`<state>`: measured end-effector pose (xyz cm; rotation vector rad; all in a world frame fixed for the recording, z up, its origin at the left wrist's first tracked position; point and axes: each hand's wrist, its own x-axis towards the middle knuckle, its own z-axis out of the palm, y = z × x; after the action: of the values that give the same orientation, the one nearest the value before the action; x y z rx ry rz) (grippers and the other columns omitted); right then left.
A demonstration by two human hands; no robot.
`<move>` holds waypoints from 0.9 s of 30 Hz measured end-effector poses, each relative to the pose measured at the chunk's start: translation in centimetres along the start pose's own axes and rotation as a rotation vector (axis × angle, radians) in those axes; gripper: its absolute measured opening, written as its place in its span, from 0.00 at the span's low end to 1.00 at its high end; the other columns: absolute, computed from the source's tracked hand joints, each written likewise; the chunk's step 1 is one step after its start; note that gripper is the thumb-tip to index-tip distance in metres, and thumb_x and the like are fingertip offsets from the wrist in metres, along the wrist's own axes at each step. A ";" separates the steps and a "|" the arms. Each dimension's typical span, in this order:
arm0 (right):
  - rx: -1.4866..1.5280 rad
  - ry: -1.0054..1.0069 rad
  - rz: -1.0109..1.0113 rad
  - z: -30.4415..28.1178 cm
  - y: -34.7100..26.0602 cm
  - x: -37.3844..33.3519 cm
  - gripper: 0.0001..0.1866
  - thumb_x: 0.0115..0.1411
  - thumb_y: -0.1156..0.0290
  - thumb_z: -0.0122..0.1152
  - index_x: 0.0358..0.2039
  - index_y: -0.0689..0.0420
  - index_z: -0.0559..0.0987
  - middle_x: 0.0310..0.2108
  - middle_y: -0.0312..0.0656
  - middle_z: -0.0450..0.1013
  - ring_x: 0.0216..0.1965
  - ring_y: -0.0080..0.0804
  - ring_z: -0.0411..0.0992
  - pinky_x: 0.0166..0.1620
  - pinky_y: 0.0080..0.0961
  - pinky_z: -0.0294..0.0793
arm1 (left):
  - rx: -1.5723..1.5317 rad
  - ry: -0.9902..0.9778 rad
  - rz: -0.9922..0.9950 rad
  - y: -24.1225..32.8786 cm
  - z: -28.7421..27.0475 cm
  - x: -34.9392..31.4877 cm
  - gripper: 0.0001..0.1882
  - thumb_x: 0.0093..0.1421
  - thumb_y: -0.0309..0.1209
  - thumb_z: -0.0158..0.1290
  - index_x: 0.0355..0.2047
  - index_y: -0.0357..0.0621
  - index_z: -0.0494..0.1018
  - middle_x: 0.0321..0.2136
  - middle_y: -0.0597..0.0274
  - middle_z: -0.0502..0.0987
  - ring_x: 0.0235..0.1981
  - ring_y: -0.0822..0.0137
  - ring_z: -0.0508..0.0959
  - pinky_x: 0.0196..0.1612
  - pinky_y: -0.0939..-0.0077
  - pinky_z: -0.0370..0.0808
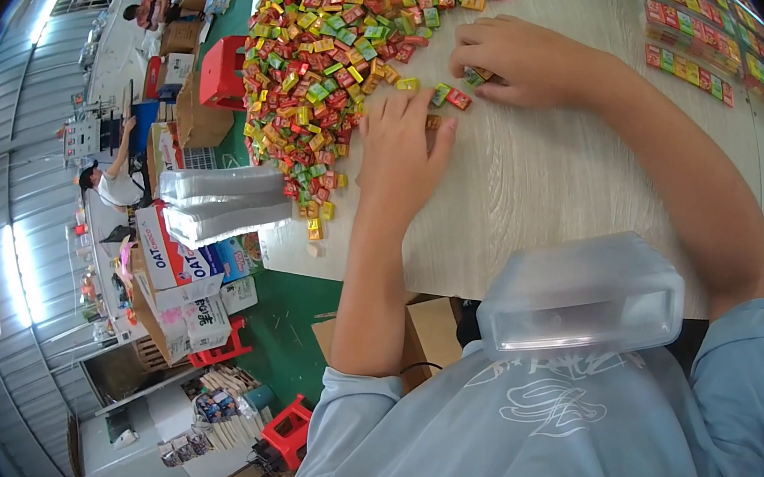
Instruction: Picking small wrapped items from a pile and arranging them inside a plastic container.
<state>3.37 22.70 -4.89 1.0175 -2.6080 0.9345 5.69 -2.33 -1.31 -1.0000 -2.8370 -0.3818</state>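
A large heap of small wrapped candy-like boxes (328, 53) in red, yellow, green and orange covers the far left of the table. My left hand (405, 147) lies palm down at the heap's right edge. Its fingers stretch forward and its thumb stands apart, with a small orange box (434, 122) by the thumb. Just beyond these fingertips lies a short row of green and red boxes (452, 98). Farther right, my right hand (529, 62) bends its fingers and thumb around a few small boxes (478, 76); the palm side is hidden.
Flat rows of the same boxes (692, 38) are stacked at the far right. A stack of clear plastic trays (583, 294) rests at the near table edge against my shirt. More clear trays (221, 201) stand left. Beyond are cartons (187, 254), red stools (289, 431) and two people.
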 end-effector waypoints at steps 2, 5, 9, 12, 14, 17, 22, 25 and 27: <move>0.009 -0.051 0.014 -0.3 -0.6 -0.1 0.13 0.58 0.72 0.69 0.43 0.55 0.79 0.42 0.43 0.72 0.49 0.46 0.72 0.53 0.43 0.72 | -0.037 -0.058 -0.005 0.7 -0.2 -0.2 0.24 0.65 0.39 0.59 0.57 0.38 0.75 0.51 0.51 0.76 0.57 0.48 0.70 0.63 0.51 0.64; 0.072 -0.119 0.010 -0.2 -1.3 0.2 0.14 0.58 0.73 0.69 0.44 0.57 0.78 0.41 0.44 0.72 0.47 0.46 0.73 0.50 0.43 0.73 | -0.016 -0.002 0.027 0.8 0.3 -1.6 0.25 0.64 0.39 0.60 0.58 0.39 0.74 0.53 0.53 0.74 0.57 0.48 0.69 0.64 0.51 0.63; 0.135 -0.126 0.046 -0.5 -1.4 -0.2 0.15 0.56 0.73 0.69 0.44 0.58 0.78 0.41 0.45 0.71 0.44 0.48 0.73 0.46 0.40 0.73 | 0.002 0.124 -0.028 1.4 -0.1 -2.7 0.26 0.64 0.39 0.60 0.59 0.41 0.74 0.55 0.55 0.72 0.59 0.48 0.66 0.65 0.50 0.62; 0.129 -0.235 0.103 -1.8 -1.9 0.1 0.16 0.56 0.73 0.68 0.44 0.59 0.77 0.41 0.45 0.71 0.44 0.48 0.73 0.45 0.41 0.73 | 0.027 0.132 -0.056 0.7 0.1 -3.5 0.26 0.63 0.39 0.60 0.59 0.43 0.73 0.57 0.56 0.71 0.61 0.47 0.64 0.65 0.50 0.61; 0.140 -0.347 0.157 -1.7 -2.2 0.3 0.16 0.56 0.73 0.68 0.45 0.59 0.77 0.42 0.46 0.71 0.44 0.48 0.72 0.46 0.41 0.73 | 0.024 0.144 -0.054 0.2 0.4 -4.0 0.26 0.62 0.38 0.61 0.59 0.44 0.73 0.56 0.55 0.71 0.61 0.47 0.65 0.66 0.50 0.61; 0.088 -0.207 0.027 -0.9 -2.0 -0.3 0.19 0.56 0.67 0.71 0.45 0.57 0.76 0.40 0.45 0.72 0.38 0.45 0.75 0.42 0.42 0.75 | 0.012 0.206 -0.112 -0.8 1.2 -4.7 0.25 0.62 0.37 0.61 0.58 0.45 0.74 0.56 0.56 0.71 0.60 0.49 0.65 0.65 0.50 0.62; 0.039 -0.191 0.035 -0.6 -3.8 -0.1 0.24 0.55 0.65 0.74 0.50 0.56 0.75 0.44 0.45 0.72 0.40 0.47 0.77 0.43 0.42 0.76 | -0.030 0.304 -0.151 -2.3 1.7 -4.4 0.23 0.61 0.35 0.60 0.56 0.47 0.75 0.55 0.57 0.72 0.60 0.50 0.66 0.63 0.49 0.64; 0.017 -0.230 0.071 -0.8 -4.7 0.3 0.24 0.54 0.65 0.75 0.49 0.55 0.76 0.44 0.45 0.72 0.40 0.49 0.77 0.42 0.44 0.76 | -0.033 0.300 -0.154 -2.3 1.6 -4.6 0.22 0.60 0.33 0.59 0.55 0.47 0.76 0.54 0.57 0.73 0.60 0.50 0.66 0.62 0.50 0.65; -0.077 -0.201 -0.010 -0.9 -4.6 0.3 0.23 0.54 0.65 0.75 0.48 0.54 0.76 0.44 0.44 0.72 0.39 0.49 0.77 0.42 0.44 0.76 | -0.034 0.285 -0.154 -2.2 1.5 -4.7 0.22 0.59 0.31 0.58 0.55 0.47 0.76 0.53 0.58 0.73 0.59 0.51 0.67 0.62 0.50 0.65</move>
<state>6.18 20.46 -1.85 1.1574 -2.7735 0.7583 7.94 -6.38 -4.11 -0.6711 -2.6608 -0.5425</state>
